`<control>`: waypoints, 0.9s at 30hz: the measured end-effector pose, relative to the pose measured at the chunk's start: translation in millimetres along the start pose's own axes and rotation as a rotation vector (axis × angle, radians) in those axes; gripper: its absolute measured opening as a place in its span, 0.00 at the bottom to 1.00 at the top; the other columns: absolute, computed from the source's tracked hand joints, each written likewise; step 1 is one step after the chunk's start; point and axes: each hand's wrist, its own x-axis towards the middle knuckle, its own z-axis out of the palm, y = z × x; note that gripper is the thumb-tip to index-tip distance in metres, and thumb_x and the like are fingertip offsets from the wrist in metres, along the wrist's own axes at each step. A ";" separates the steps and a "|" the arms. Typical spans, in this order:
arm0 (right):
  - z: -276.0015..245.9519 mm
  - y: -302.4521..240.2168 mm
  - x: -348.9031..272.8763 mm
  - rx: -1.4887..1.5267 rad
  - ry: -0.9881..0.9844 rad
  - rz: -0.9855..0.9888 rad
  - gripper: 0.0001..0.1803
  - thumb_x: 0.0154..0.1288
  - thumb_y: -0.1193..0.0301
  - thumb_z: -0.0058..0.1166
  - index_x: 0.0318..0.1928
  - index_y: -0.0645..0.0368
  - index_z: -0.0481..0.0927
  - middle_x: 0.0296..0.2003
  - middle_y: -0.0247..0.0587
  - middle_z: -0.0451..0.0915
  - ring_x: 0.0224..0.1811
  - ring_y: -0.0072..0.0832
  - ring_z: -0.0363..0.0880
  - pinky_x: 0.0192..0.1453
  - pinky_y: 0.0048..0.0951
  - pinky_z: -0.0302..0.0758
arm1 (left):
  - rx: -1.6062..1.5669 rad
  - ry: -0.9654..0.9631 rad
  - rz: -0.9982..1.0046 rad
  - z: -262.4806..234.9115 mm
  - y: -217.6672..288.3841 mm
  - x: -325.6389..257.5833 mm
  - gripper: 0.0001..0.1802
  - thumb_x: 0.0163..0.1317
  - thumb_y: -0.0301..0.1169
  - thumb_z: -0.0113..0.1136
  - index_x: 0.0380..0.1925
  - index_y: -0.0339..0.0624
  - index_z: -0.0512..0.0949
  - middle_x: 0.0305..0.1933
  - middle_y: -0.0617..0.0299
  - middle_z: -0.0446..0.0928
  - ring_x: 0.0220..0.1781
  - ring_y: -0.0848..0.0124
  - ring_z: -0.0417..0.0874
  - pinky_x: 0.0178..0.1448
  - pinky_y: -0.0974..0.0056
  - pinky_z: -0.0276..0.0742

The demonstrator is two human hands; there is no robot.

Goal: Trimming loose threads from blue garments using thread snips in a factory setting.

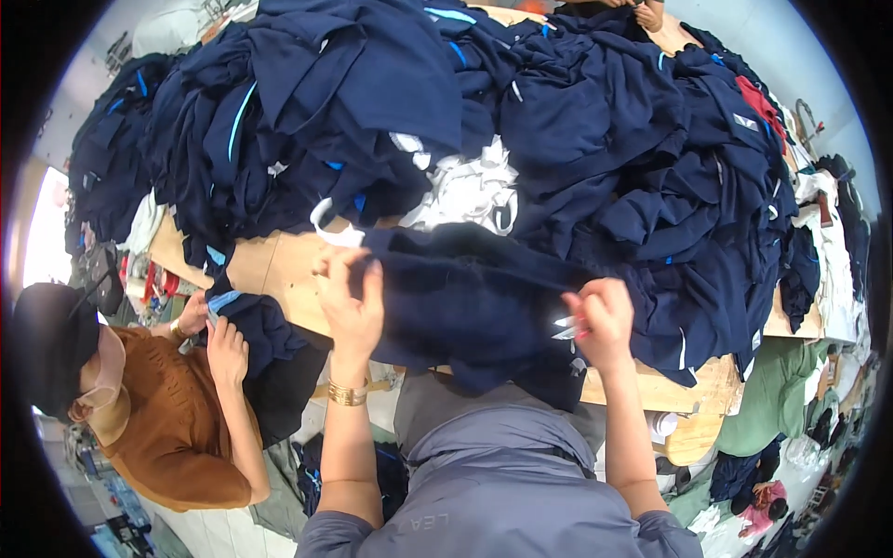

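Observation:
A dark navy garment (465, 312) is stretched out in front of me at the table's near edge, its lower part hanging toward my lap. My left hand (353, 302), with a gold bracelet on the wrist, is at the garment's left edge, its thumb and fingers apart. On the right side, my right hand (603, 321) is closed around what look like small thread snips (565, 327); pale metal blades and a bit of red show beside the fingers. Whether those fingers also pinch the cloth is hidden.
Large heaps of navy garments (363, 84) cover the wooden table (270, 270). White cloth scraps (470, 191) lie in the middle. At left, a person in a brown top (177, 418) handles a navy piece. Another person's hands (648, 14) show at the far edge.

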 end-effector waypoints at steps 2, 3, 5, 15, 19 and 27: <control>17.8 -4.5 -24.6 0.027 -0.184 -0.088 0.15 0.43 0.76 0.65 0.19 0.58 0.66 0.24 0.38 0.71 0.26 0.36 0.71 0.29 0.33 0.66 | 0.064 -0.147 -0.198 6.1 -25.7 -35.4 0.13 0.48 0.19 0.56 0.36 0.38 0.73 0.39 0.52 0.72 0.47 0.56 0.69 0.52 0.57 0.65; 23.9 -8.7 -41.8 0.068 -0.309 -0.068 0.14 0.45 0.74 0.64 0.19 0.58 0.67 0.23 0.38 0.70 0.26 0.35 0.71 0.30 0.33 0.66 | 0.123 -0.149 -0.229 6.7 -37.1 -55.7 0.13 0.47 0.18 0.55 0.36 0.38 0.73 0.39 0.51 0.72 0.49 0.55 0.68 0.53 0.57 0.65; 26.1 -19.1 -65.3 0.108 -0.448 -0.054 0.14 0.48 0.72 0.63 0.19 0.57 0.69 0.21 0.37 0.68 0.25 0.33 0.70 0.31 0.32 0.65 | 0.260 -0.047 -0.265 9.3 -38.1 -81.0 0.09 0.50 0.21 0.56 0.34 0.37 0.73 0.38 0.52 0.73 0.45 0.60 0.72 0.49 0.61 0.68; 32.1 -43.2 -56.0 0.355 -0.382 0.459 0.09 0.47 0.80 0.60 0.24 0.64 0.71 0.22 0.45 0.69 0.25 0.43 0.72 0.29 0.35 0.70 | -1.061 -0.663 -1.505 33.9 -13.1 -111.4 0.26 0.64 0.51 0.50 0.38 0.34 0.75 0.33 0.55 0.80 0.30 0.69 0.83 0.24 0.76 0.69; 54.2 -48.9 -35.5 0.445 -0.302 0.487 0.08 0.51 0.78 0.59 0.26 0.65 0.72 0.24 0.47 0.71 0.28 0.44 0.74 0.32 0.35 0.70 | -1.355 -0.465 -1.629 48.7 -3.9 -127.2 0.25 0.65 0.49 0.50 0.45 0.36 0.68 0.47 0.51 0.75 0.43 0.62 0.81 0.30 0.71 0.77; 82.4 -44.0 -36.9 0.539 -0.553 0.537 0.11 0.51 0.74 0.62 0.25 0.67 0.74 0.26 0.44 0.74 0.29 0.40 0.74 0.33 0.31 0.70 | -1.881 -0.298 -1.648 57.0 -24.1 -122.8 0.18 0.64 0.43 0.54 0.43 0.39 0.71 0.47 0.55 0.76 0.48 0.62 0.80 0.32 0.71 0.80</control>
